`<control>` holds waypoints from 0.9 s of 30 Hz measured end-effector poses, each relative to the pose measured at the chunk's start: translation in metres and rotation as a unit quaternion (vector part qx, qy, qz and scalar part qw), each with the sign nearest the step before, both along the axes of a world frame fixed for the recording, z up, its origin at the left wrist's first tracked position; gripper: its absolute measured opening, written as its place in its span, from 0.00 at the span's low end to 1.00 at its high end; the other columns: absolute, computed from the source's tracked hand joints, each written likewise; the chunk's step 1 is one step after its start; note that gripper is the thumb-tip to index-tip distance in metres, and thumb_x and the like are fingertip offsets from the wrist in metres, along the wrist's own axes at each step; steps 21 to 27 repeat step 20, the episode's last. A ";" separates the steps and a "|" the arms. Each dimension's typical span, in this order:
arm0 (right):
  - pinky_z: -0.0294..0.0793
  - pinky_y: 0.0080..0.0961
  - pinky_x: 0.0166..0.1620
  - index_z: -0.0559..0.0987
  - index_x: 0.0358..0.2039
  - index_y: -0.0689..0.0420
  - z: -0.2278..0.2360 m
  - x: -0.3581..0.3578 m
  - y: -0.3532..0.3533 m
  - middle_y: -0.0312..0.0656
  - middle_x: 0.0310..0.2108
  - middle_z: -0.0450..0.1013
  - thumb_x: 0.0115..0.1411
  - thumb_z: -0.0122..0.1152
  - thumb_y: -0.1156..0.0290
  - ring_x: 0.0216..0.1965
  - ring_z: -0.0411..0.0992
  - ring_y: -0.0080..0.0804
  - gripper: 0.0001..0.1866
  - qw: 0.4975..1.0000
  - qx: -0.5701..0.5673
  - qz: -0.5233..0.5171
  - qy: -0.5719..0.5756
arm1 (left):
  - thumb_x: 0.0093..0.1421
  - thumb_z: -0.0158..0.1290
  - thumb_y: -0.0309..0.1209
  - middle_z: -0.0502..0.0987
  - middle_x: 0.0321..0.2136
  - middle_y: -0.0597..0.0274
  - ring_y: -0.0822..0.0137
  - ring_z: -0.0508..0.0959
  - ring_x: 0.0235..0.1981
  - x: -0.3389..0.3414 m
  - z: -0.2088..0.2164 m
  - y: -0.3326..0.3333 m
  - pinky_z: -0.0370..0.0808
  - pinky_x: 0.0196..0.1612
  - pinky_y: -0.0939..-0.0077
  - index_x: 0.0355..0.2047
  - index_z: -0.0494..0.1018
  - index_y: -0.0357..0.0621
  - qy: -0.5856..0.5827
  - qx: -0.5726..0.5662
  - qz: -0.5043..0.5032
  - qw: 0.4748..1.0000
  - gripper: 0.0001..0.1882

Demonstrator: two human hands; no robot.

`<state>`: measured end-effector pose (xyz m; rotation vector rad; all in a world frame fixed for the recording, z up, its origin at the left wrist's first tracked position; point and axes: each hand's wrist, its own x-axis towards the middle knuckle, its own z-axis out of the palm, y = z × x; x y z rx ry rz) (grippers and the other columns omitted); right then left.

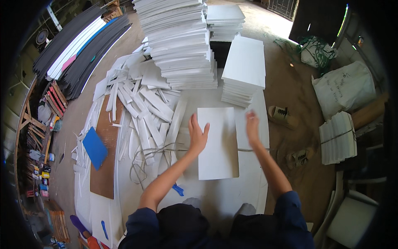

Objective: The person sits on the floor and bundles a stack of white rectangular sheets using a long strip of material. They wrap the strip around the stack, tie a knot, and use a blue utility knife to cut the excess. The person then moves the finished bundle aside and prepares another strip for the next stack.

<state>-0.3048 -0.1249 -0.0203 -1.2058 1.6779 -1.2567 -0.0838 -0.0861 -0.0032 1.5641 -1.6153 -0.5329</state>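
A white rectangular foam-like sheet [216,145], or a small pile of them, lies in front of me on a pale work surface. At its left edge my left hand [199,135] is open, thumb apart from the fingers, touching or nearly touching the edge. My right hand [252,126] is held just off the right edge, slightly blurred, with its fingers extended and nothing visible in it. A thin grey cord [253,150] passes beneath the white sheet and shows on both sides, with loose loops on the left. Close to my left forearm lies a small blue object [178,189].
Beyond the sheet stand a tall stack of white sheets [182,45] and a lower stack [244,62]. White offcut strips [145,108] heap at the left, beside a brown board [103,182] and a blue sheet [95,147]. Shoes [283,116], a tied bundle [338,139] and a white sack [344,89] lie right.
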 end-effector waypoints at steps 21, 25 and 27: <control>0.51 0.29 0.58 0.49 0.58 0.58 0.149 -0.038 -0.108 0.54 0.57 0.52 0.54 0.51 0.56 0.58 0.51 0.46 0.37 0.999 0.014 -0.026 0.023 | 0.49 0.52 0.46 0.46 0.57 0.47 0.54 0.50 0.58 -0.101 0.104 -0.231 0.47 0.55 0.46 0.57 0.49 0.48 0.027 0.130 -0.082 0.988 0.38; 0.51 0.29 0.58 0.49 0.58 0.58 0.149 -0.038 -0.108 0.54 0.57 0.52 0.54 0.51 0.56 0.58 0.51 0.46 0.37 0.999 0.014 -0.026 0.023 | 0.49 0.52 0.46 0.46 0.57 0.47 0.54 0.50 0.58 -0.101 0.104 -0.231 0.47 0.55 0.46 0.57 0.49 0.48 0.027 0.130 -0.082 0.988 0.38; 0.51 0.29 0.58 0.49 0.58 0.58 0.149 -0.038 -0.108 0.54 0.57 0.52 0.54 0.51 0.56 0.58 0.51 0.46 0.37 0.999 0.014 -0.026 0.023 | 0.49 0.52 0.46 0.46 0.57 0.47 0.54 0.50 0.58 -0.101 0.104 -0.231 0.47 0.55 0.46 0.57 0.49 0.48 0.027 0.130 -0.082 0.988 0.38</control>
